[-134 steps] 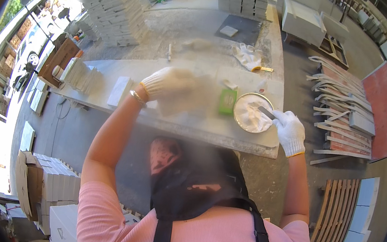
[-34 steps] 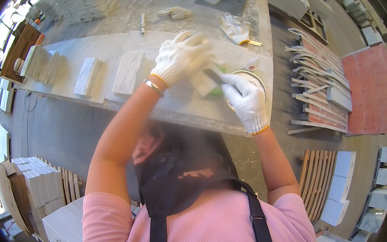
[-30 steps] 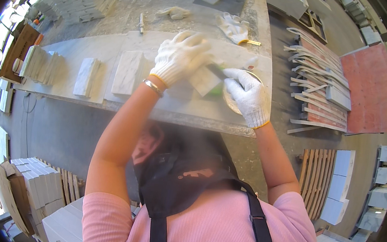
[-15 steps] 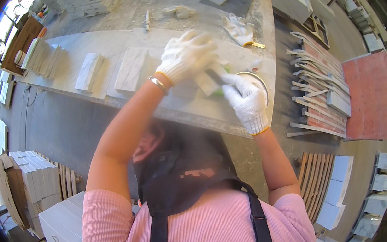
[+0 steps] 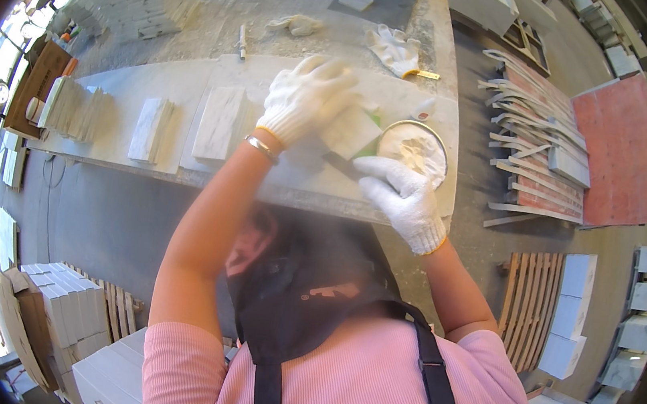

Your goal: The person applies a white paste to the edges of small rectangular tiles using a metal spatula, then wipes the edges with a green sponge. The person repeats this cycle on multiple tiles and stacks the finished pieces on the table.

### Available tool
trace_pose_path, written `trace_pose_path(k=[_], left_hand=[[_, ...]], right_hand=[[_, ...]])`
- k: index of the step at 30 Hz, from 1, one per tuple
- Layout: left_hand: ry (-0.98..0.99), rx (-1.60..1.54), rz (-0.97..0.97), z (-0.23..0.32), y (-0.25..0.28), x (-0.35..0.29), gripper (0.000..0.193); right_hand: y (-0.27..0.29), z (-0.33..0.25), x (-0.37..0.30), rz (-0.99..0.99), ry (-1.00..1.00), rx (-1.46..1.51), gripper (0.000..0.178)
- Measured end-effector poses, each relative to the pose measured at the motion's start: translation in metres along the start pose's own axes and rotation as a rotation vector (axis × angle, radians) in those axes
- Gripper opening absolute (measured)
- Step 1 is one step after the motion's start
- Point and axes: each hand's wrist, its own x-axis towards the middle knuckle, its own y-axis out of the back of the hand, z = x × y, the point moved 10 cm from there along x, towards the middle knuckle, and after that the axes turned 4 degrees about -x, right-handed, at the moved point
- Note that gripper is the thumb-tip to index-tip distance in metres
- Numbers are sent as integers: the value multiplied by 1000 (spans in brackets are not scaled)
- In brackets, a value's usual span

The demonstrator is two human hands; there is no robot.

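Observation:
My left hand [image 5: 308, 99], in a white knit glove, is closed at the left edge of a white marble tile [image 5: 354, 135]; its fingertips are blurred. Something bright green shows at the tile's edges, partly hidden. In my right hand [image 5: 404, 200], also gloved, is a putty knife [image 5: 341, 165], its dark, blurred blade pointing left just below the tile. The fingers wrap its handle, which they hide. Beside the tile stands a round tub [image 5: 448, 154] of off-white paste [image 5: 413, 147]. A small white bottle [image 5: 425, 108] is behind the tub.
Tile stacks [image 5: 220, 122] line the bench [image 5: 277, 184] to the left. Loose gloves [image 5: 395, 49] and a marker-like stick [image 5: 243, 42] lie farther back. Right of the bench, pale strips [image 5: 537, 139] lie over a reddish stack. Boxes [image 5: 68, 304] and a wooden pallet [image 5: 528, 308] stand on the floor.
My right hand has drawn down and slightly left with the putty knife, away from the tile and tub. More of the paste and the tile shows now. My left hand has barely moved.

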Motion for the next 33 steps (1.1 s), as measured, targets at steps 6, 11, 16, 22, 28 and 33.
trace_pose_path(k=[6, 11, 16, 22, 28, 33], left_hand=[[-30, -21, 67, 0, 2, 1, 40], [-29, -37, 48, 0, 0, 2, 40], [-9, -49, 0, 6, 8, 3, 40], [100, -3, -181, 10, 22, -9, 52], [119, 139, -235, 22, 24, -19, 84], [24, 106, -261, 32, 13, -14, 101]], right_hand=[[73, 77, -25, 277, -337, 194, 35], [110, 97, -33, 327, -304, -223, 29], [102, 115, -28, 195, -355, -632, 28], [94, 121, -21, 125, -346, -827, 27], [92, 124, -16, 44, -354, -935, 26], [93, 117, -25, 13, -397, -938, 32]])
